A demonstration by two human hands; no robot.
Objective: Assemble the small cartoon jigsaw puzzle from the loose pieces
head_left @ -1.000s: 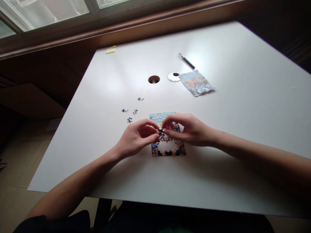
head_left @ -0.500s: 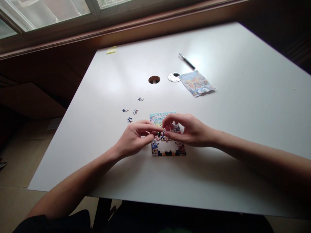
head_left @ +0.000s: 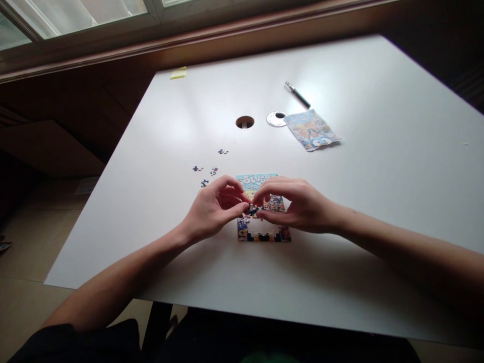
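Note:
A partly filled jigsaw puzzle point(head_left: 264, 237) lies flat on the table in front of me, with a white gap in its lower middle. Over its left side, my left hand point(head_left: 214, 209) pinches a small dark puzzle piece point(head_left: 250, 207) between thumb and fingertips. My right hand point(head_left: 298, 204) curves in from the right, its thumb and bent forefinger closed around a few colourful pieces point(head_left: 259, 209) at the puzzle's middle. Those fingers partly hide what they grip. Left of the puzzle lie several loose pieces, among them one farther back point(head_left: 223, 151) and one close to my left hand point(head_left: 204, 183).
Beyond the puzzle are a round cable hole point(head_left: 245, 122) and its silver cover point(head_left: 276, 119). A printed picture sheet point(head_left: 313, 131) overlaps the cover, with a black pen point(head_left: 298, 95) behind it. A yellow sticky note point(head_left: 178, 73) sits by the far left corner of the white table point(head_left: 359, 161).
My left forefinger, stretched across the puzzle before, has drawn back and bent into a pinch with the thumb. My right hand stays nearly in place. The whole view has shifted slightly.

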